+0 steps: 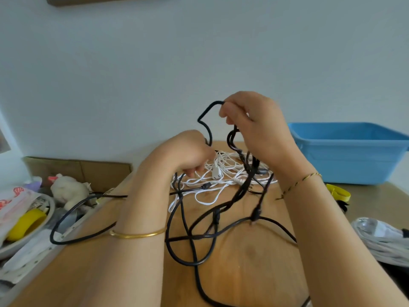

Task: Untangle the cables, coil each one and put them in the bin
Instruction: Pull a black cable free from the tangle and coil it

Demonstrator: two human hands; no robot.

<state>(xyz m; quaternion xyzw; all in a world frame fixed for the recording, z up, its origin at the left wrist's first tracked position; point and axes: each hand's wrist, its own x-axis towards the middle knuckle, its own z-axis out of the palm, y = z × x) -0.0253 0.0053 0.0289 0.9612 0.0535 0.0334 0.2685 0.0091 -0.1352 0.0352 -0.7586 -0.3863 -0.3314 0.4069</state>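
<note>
Cables lie knotted on the middle of a wooden table (254, 273) — a thick black cable (194, 264) of smooth round rubber, thrown in wide loops across the near half and hanging over the left edge, and a thin white cable (216, 174) with a small moulded plug, bunched in fine curls at the far end.

The right hand (254, 129) is raised above the tangle, thumb and fingers pinched tight on a kinked bend of the black cable, with twisted strands hanging from it down to the wood. The left hand (186, 151) sits lower, its fingers curled down into the white bunch; I cannot tell whether they grip a strand. A plain gold bangle (137, 235) rings the left wrist and a thin twisted thread bracelet (298, 182) the right.

The tabletop is warm, varnished wood with visible grain, pushed against a pale, bare painted wall (199, 52).

A blue plastic bin (354, 165), rectangular with a rolled rim, stands at the far right beside the table; its inside is out of sight. A yellow strap (338, 191) lies just in front of it, and nearer is a clear plastic bag (380, 235) of pale cord. On the left, a shallow dish (13, 247) holds a yellow ring (26, 222) — a fuzzy cream soft toy (68, 191) lies behind it, before a sheet of brown cardboard (88, 171).
</note>
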